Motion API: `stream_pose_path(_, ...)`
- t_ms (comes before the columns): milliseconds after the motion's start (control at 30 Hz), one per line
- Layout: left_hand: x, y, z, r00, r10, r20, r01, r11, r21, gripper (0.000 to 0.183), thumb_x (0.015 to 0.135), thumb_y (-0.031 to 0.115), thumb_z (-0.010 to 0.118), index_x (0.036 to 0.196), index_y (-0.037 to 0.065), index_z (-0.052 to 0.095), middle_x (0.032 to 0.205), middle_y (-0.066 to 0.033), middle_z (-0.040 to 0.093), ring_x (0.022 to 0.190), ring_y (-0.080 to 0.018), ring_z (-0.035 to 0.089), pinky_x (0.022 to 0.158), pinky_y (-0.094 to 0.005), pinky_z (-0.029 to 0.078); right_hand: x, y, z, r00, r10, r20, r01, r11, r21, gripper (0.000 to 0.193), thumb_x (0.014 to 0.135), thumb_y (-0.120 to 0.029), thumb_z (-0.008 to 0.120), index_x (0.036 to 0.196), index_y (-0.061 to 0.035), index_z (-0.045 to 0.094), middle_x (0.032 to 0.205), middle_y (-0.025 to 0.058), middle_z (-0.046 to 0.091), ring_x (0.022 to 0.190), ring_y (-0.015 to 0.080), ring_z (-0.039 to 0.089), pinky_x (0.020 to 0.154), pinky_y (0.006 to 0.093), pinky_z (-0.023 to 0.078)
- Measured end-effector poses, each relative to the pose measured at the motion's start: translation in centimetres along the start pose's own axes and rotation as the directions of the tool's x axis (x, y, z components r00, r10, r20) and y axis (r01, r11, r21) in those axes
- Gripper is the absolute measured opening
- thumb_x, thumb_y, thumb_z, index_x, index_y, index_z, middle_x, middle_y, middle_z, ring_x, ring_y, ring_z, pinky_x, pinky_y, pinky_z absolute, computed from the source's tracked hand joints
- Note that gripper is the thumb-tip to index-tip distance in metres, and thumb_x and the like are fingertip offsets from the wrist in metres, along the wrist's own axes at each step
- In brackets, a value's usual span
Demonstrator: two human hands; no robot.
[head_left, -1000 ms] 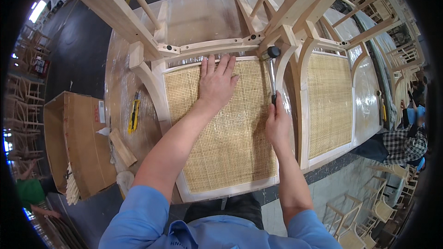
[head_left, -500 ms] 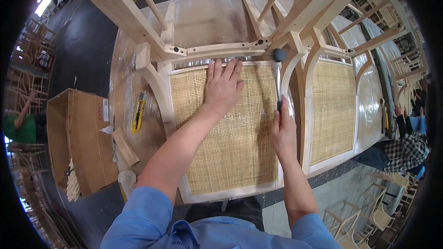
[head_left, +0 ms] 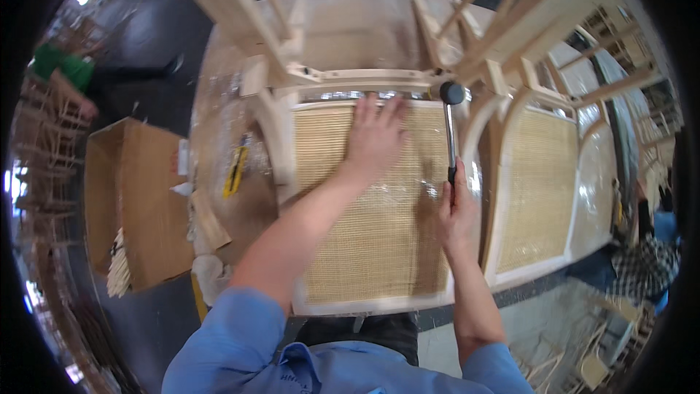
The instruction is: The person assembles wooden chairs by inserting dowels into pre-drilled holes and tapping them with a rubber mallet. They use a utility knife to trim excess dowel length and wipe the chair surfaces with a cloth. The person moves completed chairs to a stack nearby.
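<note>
My left hand (head_left: 375, 135) lies on a woven cane panel (head_left: 372, 248) with a pale border, its fingers spread and reaching the panel's far edge. The panel sits in a light wooden chair frame (head_left: 364, 75) that rests with its legs rising toward the far side. My right hand (head_left: 458, 219) is closed round the black grip of a mallet (head_left: 450, 128). The mallet's black, round head is over the panel's far right corner, beside a curved wooden brace (head_left: 485, 117). Whether the head touches the wood I cannot tell.
A second chair frame with a cane panel (head_left: 539, 190) stands at the right. Left of my panel lie a yellow utility knife (head_left: 235, 171) and a wood block (head_left: 210, 220). An open cardboard box (head_left: 157, 204) is farther left. People work at both sides.
The whole view has shifted, so the bench sits farther right in the picture. My left hand still lies near the panel's far edge, and my right still grips the mallet. The green-clad person moved farther away.
</note>
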State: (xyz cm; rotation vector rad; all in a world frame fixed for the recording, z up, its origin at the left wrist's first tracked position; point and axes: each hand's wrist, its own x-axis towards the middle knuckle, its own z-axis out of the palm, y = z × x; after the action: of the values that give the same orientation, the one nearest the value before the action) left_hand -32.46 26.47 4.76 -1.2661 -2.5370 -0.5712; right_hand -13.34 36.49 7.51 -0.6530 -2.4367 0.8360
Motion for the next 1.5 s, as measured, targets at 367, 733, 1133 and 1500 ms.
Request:
stream_pose_path(367, -1.9, -4.3, -1.7, 0.999, -0.043, 0.033, 0.043, 0.999, -0.023, 0.057, 0.104, 0.035, 0.054, 0.154, 0.008, 0.047, 0.163, -0.0102, 0.042, 0.153, -0.0352, 0.032, 0.128, -0.0511, 0.020, 1.4, -0.2, -0.9, 0.962, 0.165, 0.217, -0.170, 0.985, 0.004, 0.047, 0.107, -0.009, 0.051, 0.154, -0.0045, 0.046, 0.104, 0.0299, 0.071, 0.087, 0.0418, 0.072, 0.077, 0.0454, 0.055)
stream_pose_path(733, -1.4, -4.0, -1.9, 0.999, -0.019, 0.041, 0.019, 1.000, -0.008, 0.055, 0.103, 0.034, 0.056, 0.150, 0.007, 0.052, 0.159, -0.0109, 0.047, 0.148, -0.0374, 0.040, 0.126, -0.0528, 0.024, 1.1, -1.7, 0.2, 0.988, 0.106, 0.114, -0.120, 0.986, 0.118, 0.052, 0.105, -0.006, 0.054, 0.156, -0.0060, 0.044, 0.106, 0.0261, 0.072, 0.087, 0.0361, 0.073, 0.079, 0.0409, 0.056)
stream_pose_path(1133, -2.3, -6.0, -2.9, 0.999, -0.024, 0.046, 0.024, 1.000, -0.002, 0.055, 0.105, 0.032, 0.052, 0.153, 0.006, 0.047, 0.160, -0.0126, 0.045, 0.150, -0.0351, 0.037, 0.126, -0.0496, 0.024, 0.4, -2.3, 1.9, 0.996, -0.032, 0.079, 0.021, 0.991, 0.132, 0.052, 0.105, -0.004, 0.051, 0.156, -0.0064, 0.044, 0.091, 0.0237, 0.068, 0.072, 0.0246, 0.065, 0.070, 0.0338, 0.051)
stream_pose_path(1500, -2.5, -7.1, -3.4, 0.991, -0.023, 0.129, 0.032, 0.997, -0.070, 0.055, 0.107, 0.031, 0.049, 0.155, 0.005, 0.044, 0.161, -0.0146, 0.043, 0.152, -0.0356, 0.034, 0.127, -0.0489, 0.023, 1.3, -2.9, 3.1, 0.978, -0.002, 0.210, -0.008, 0.999, 0.047, 0.052, 0.104, -0.006, 0.054, 0.155, -0.0054, 0.044, 0.093, 0.0247, 0.069, 0.078, 0.0367, 0.070, 0.073, 0.0435, 0.054)
